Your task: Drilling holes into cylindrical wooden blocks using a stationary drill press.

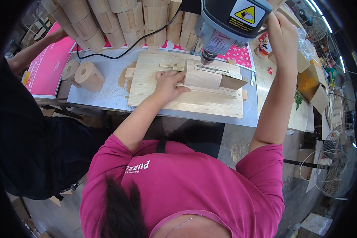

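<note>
A pale wooden cylinder block (202,76) lies on its side in a wooden jig board (214,104). My left hand (169,85) grips the block's left end, with thumb and fingers pressed against it. A slotted metal strip (214,69) runs along the block's top. Right above it stands the chuck (207,58) of a grey-blue bench drill press (226,33); whether the bit touches the wood I cannot tell. My right hand (281,29) is raised at the drill's right side, closed around its feed handle, which is mostly hidden by the fingers.
Stacked wooden cylinders (123,22) line the back, with a black cable (135,45) in front. Two bored cylinders (89,77) stand on the left. A co-worker's arm (35,49) reaches in there. Cardboard boxes (311,77) and a fan (335,158) are at the right.
</note>
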`<state>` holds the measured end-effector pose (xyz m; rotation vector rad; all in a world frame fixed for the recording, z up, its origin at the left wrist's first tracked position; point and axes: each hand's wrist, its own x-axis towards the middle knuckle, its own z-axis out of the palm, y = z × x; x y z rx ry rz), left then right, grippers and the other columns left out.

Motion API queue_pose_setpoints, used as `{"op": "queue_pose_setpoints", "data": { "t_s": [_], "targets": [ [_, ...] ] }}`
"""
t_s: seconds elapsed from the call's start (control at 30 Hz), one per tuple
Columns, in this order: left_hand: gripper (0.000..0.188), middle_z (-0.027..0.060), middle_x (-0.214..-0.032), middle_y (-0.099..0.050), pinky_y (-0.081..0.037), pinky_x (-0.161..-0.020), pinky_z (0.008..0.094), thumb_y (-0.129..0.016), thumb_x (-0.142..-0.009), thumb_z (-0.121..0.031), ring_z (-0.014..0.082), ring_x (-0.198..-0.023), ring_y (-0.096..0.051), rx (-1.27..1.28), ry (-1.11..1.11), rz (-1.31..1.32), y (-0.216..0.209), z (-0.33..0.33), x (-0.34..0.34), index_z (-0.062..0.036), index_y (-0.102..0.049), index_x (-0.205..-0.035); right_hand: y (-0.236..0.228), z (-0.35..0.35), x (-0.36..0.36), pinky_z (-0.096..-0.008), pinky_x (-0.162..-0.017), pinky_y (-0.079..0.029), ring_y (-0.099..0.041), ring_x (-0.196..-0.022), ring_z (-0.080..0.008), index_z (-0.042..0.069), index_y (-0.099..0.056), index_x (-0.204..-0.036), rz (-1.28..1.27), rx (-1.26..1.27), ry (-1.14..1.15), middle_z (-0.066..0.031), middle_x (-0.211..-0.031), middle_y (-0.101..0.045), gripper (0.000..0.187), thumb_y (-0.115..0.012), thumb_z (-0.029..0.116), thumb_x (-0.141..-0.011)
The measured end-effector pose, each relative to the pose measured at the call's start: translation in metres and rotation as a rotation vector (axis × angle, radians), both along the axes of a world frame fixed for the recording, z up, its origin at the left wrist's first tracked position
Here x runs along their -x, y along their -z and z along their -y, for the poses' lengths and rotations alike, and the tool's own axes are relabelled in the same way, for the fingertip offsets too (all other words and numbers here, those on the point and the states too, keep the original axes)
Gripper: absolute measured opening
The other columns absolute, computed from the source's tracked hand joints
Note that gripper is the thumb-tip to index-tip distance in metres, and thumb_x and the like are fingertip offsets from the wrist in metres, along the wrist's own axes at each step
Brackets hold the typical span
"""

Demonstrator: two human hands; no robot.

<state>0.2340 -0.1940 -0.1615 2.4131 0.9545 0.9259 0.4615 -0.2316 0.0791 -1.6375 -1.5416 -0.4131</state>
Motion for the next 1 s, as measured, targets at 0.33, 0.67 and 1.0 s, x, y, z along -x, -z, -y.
{"op": "queue_pose_setpoints", "data": {
  "t_s": [0.33,0.67,1.0],
  "targets": [
    [0.05,-0.0023,-0.074,-0.053,-0.024,-0.073,0.0341,-0.073,-0.058,-0.034,0.0159,-0.081,-0.049,0.022,0.004,-0.019,0.0,0.002,0.004,-0.0167,-0.06,-0.103,0.125,0.066,0.049,-0.0271,-0.048,-0.036,-0.047,-0.049,-0.0167,-0.003,-0.06,-0.086,-0.25,-0.268,-0.151,-0.0088,-0.06,-0.051,0.012,-0.051,0.002,-0.081],
    [0.051,-0.0026,-0.075,-0.054,-0.025,-0.074,0.0344,-0.073,-0.058,-0.035,0.0157,-0.082,-0.05,-0.008,0.0,0.0,0.002,-0.001,0.001,-0.0159,-0.06,-0.104,0.157,0.053,0.033,-0.0285,-0.051,-0.037,-0.047,-0.054,-0.0201,-0.002,-0.06,-0.085,-0.127,-0.36,-0.229,-0.0098,-0.061,-0.05,0.011,-0.052,0.002,-0.079],
    [0.051,-0.0007,-0.081,-0.054,-0.023,-0.082,0.0355,-0.077,-0.055,-0.034,0.0165,-0.085,-0.05,0.226,-0.038,-0.016,-0.014,0.004,-0.004,-0.0127,-0.062,-0.099,0.015,-0.053,-0.036,-0.0246,-0.061,-0.042,-0.053,-0.068,-0.0097,0.003,-0.062,-0.096,-0.094,-0.176,-0.084,-0.0043,-0.07,-0.059,0.034,-0.047,0.032,-0.085]
  ]
}}
